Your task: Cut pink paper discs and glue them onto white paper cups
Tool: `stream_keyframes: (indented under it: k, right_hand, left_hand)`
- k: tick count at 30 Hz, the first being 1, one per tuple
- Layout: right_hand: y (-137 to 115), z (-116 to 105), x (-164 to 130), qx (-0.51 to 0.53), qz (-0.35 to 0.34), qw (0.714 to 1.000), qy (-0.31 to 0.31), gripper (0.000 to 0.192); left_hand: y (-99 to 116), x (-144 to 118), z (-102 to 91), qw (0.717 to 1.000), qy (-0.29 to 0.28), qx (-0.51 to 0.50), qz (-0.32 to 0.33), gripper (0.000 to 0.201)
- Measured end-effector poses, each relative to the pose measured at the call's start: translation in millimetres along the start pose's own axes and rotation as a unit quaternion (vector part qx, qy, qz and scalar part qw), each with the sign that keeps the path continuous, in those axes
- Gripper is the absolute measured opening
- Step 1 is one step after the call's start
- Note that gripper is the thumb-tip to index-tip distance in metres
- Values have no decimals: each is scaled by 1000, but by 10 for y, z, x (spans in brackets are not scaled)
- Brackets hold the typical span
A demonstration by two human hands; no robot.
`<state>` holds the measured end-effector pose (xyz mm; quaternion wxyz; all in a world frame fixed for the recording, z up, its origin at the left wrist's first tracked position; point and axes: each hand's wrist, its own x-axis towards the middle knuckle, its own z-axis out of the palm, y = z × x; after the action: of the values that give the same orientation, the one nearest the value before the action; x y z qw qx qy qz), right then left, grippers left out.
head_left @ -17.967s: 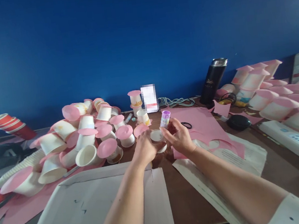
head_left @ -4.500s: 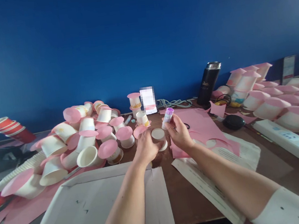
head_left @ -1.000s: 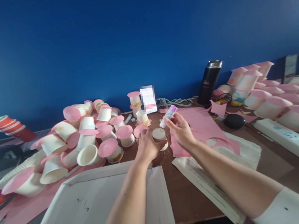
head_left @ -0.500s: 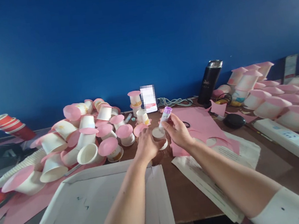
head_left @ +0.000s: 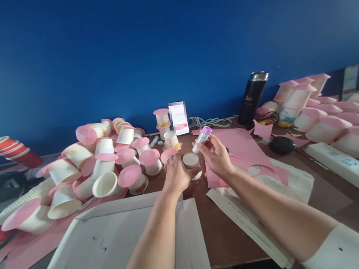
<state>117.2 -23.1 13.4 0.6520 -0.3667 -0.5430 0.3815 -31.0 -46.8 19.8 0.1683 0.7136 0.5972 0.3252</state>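
Glue stick [head_left: 201, 138] tilted; purple end up-right.

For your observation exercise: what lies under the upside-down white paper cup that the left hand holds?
The upside-down white paper cup stands rim-down on the brown wooden table, steadied by the left hand. Whatever is beneath or inside the cup is hidden.

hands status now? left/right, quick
Left hand: closed around an upturned paper cup on the table.
Right hand: closed on a glue stick, held above the cup.
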Motion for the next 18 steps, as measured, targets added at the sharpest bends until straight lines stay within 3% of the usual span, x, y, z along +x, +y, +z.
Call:
stream_keyframes:
  k: [5,10,14,18]
  right_hand:
    - [-36,26,-25,38,7,999,-24,39]
    - [-34,5,-35,-25,-4,998,-54,39]
    - [13,-36,-5,-86,-16,996,-28,39]
    - [66,-54,26,-50,-18,999,7,41]
  left_hand:
    - [8,15,-43,999,-38,21,18,51]
    - [56,-3,-86,998,-46,23,24,42]
    - [65,-4,-92,998,-47,35,16,40]
    - [55,-13,-66,999,-41,32,13,44]
